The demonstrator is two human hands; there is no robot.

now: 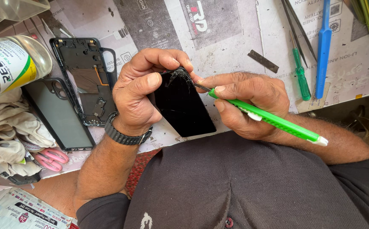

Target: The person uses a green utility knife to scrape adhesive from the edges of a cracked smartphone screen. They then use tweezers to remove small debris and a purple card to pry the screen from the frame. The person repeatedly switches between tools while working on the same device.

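A black phone with a cracked top corner lies tilted on the workbench, just past my lap. My left hand grips its upper left edge, thumb on the glass, a dark watch on the wrist. My right hand is shut on a green utility knife. The knife's thin blade tip touches the cracked corner of the screen.
A phone frame and a dark back panel lie left. A clear bottle, white cloths and pink scissors sit further left. A green screwdriver, blue tool and tweezers lie right.
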